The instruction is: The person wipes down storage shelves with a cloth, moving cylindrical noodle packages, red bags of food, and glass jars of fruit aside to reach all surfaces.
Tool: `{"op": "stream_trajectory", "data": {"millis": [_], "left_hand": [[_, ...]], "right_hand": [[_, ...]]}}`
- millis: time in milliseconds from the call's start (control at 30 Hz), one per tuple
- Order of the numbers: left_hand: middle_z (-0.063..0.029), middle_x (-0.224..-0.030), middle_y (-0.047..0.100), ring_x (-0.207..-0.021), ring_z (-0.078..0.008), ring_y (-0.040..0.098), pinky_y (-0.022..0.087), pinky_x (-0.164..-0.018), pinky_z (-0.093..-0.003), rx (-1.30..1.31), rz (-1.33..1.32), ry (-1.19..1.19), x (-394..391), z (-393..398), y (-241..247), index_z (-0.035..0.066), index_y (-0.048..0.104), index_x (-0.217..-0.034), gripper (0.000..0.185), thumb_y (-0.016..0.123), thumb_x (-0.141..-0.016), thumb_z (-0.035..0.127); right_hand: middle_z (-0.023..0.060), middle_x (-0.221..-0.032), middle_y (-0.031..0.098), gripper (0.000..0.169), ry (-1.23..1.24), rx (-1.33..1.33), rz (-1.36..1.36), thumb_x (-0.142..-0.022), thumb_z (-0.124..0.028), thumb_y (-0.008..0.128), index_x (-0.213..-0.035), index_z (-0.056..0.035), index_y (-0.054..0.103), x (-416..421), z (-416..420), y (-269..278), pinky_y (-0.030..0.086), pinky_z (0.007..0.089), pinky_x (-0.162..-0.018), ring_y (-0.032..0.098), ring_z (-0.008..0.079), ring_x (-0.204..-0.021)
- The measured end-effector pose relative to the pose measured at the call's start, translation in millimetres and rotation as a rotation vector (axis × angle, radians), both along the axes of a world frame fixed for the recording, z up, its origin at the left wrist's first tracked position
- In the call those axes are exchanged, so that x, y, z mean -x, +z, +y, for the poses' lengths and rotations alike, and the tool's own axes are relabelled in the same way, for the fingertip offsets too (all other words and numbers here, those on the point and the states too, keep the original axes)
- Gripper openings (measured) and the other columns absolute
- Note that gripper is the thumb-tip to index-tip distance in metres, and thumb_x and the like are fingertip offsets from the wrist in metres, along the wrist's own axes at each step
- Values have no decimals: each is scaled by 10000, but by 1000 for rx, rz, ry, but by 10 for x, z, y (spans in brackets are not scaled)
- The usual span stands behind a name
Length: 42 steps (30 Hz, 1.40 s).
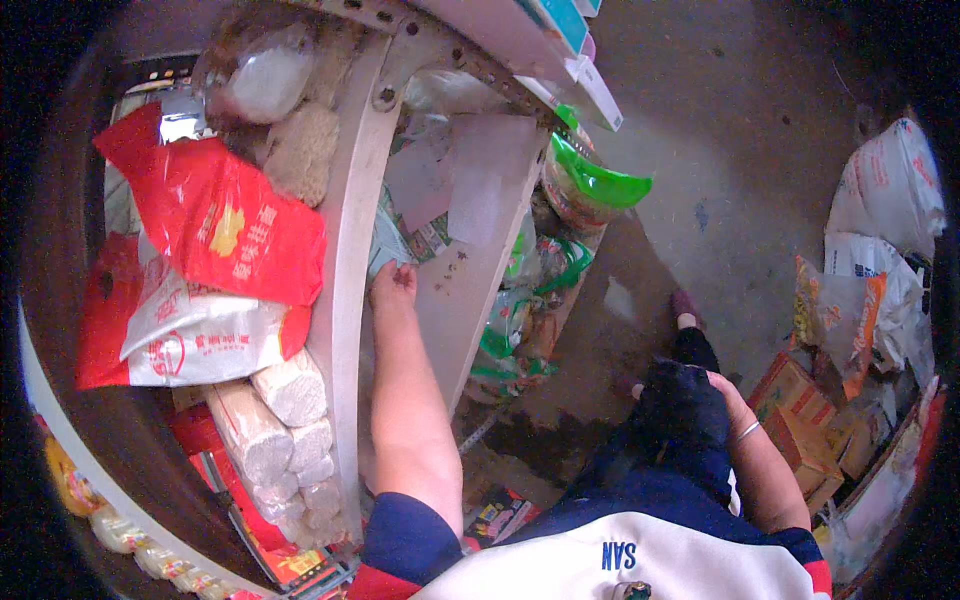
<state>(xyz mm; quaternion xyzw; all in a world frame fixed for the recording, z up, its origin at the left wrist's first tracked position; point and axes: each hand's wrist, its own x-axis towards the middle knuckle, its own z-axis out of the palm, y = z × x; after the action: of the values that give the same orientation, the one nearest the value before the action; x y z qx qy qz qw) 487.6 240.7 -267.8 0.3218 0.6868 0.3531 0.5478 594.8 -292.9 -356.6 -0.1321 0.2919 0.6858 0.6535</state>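
Observation:
My left hand point(394, 282) reaches onto a metal shelf point(439, 315) with its fingers curled. They are at the lower edge of a pale green flat packet point(386, 234); whether they grip it I cannot tell. Past it lie a dark green printed packet point(430, 238) and pale, greyish flat sheets or boxes point(480, 180). Dark specks of dirt are scattered on the bare shelf beside the hand. My right hand point(721, 385) rests on my bent leg in dark trousers point(679, 412), its fingers partly hidden.
Left, a shelf holds red and white plastic bags point(240, 225) and wrapped white rolls point(259, 442). Green-trimmed packages point(540, 277) line the shelf's right side. A perforated metal post point(390, 67) stands ahead. Cardboard boxes point(799, 427) and white sacks point(885, 187) are on the right.

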Motion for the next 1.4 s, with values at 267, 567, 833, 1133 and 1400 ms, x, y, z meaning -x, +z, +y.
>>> {"op": "stream_trajectory", "data": {"millis": [267,567,833,1133,1400], "left_hand": [[-212,-1190,474,-1047,-365,486,409,-867,-400,-932,1488,-655,693,931,-530,1,494,-1132,411,486,-738,119],[-199,-1028,545,-925,-363,533,439,-772,-427,-680,1638,-980,818,562,-188,100,554,-1014,258,499,-766,144],[-170,-873,581,-823,-366,567,454,-688,-439,-533,1782,-1213,823,-76,176,62,548,-835,149,563,-720,155],[-72,-779,557,-667,-171,545,463,-595,-305,-429,1052,-903,1312,-332,496,27,570,-883,230,571,-657,74],[-54,-795,530,-641,-142,519,473,-533,-279,-453,905,-627,720,-1119,1269,13,543,-944,195,550,-749,3]], "right_hand": [[105,-1198,492,601,78,-142,-531,-760,-378,545,-1193,24,438,-133,-46,-260,323,334,-966,459,216,-1104],[104,-1180,507,621,127,-93,-528,-748,-408,557,-1185,20,450,13,-17,-308,329,329,-959,468,205,-1091],[82,-1118,547,579,205,-123,-652,-748,-405,548,-1151,6,486,26,357,-188,363,304,-923,510,183,-1024],[85,-1107,554,585,163,-133,-583,-745,-405,559,-1159,2,483,64,370,-205,367,314,-919,515,187,-1014],[83,-1136,533,605,238,-167,-618,-743,-414,564,-1174,0,470,126,399,-133,355,305,-922,494,180,-1039]]}}
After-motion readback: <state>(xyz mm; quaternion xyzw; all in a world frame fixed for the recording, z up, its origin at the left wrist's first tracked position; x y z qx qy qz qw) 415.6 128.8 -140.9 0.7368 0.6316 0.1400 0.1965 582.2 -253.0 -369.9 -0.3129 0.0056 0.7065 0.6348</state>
